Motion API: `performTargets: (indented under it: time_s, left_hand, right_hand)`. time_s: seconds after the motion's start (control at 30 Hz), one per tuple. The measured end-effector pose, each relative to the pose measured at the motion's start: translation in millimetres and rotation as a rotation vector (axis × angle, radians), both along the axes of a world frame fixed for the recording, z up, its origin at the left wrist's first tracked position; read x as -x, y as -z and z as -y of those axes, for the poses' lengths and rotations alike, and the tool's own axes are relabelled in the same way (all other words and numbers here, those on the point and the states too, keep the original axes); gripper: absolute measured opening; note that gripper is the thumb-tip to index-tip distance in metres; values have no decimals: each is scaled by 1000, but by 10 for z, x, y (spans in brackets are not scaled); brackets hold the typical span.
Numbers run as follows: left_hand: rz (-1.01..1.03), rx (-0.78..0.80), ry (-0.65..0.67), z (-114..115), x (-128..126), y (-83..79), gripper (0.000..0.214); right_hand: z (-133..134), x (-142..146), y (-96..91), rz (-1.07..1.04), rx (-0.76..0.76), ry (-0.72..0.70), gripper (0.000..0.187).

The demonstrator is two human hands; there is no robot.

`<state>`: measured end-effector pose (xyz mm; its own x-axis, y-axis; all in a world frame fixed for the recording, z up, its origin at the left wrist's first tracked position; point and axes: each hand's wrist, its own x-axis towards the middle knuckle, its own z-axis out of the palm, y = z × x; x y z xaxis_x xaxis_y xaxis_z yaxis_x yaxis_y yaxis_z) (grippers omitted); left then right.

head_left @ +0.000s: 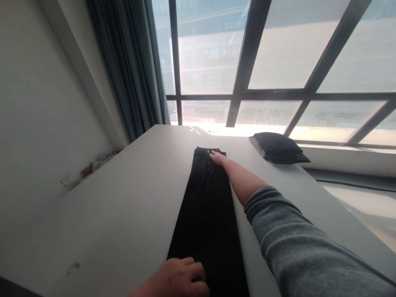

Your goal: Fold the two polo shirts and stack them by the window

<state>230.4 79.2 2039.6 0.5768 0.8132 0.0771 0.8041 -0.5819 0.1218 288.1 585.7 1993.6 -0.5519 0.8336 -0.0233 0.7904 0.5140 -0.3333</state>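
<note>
A long black garment (pixel 206 206), folded lengthwise with a row of buttons near its far end, lies stretched along the white table (pixel 123 198). My right hand (pixel 218 158) reaches far out and rests flat on the garment's far end, fingers stretched over the cloth beside the buttons. My left hand (pixel 179 276) lies on the near end at the bottom of the view, fingers curled down on the fabric.
A stack of folded dark clothes (pixel 276 147) sits at the table's far right corner. Behind the table stand a large window (pixel 278 62) and a teal curtain (pixel 130 66). A wall socket (pixel 66 180) shows at the left.
</note>
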Motion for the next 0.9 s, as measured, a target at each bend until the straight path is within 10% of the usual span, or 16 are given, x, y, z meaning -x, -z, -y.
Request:
performTargets:
  time_s: [0.27, 0.4, 0.57, 0.7, 0.8, 0.9]
  left_hand:
    - [276, 154, 69, 63, 233, 126, 17]
    - [290, -62, 74, 90, 215, 199, 12]
    - [166, -247, 32, 132, 82, 116, 11]
    - [84, -240, -205, 249, 84, 7, 59]
    - [45, -130, -318, 358, 205, -56, 81]
    - [116, 42, -348, 432, 379, -92, 76]
  right_hand:
    - [140, 139, 246, 9, -27, 100, 69]
    - [532, 12, 138, -298, -302, -1, 52]
    - [1760, -533, -45, -598, -410, -217, 42]
    - [3103, -1194, -212, -454, -156, -572, 39]
    - [3935, -1627, -282, -276, 90, -792, 84]
    - [4388, -1919, -216, -225, 177, -714, 87]
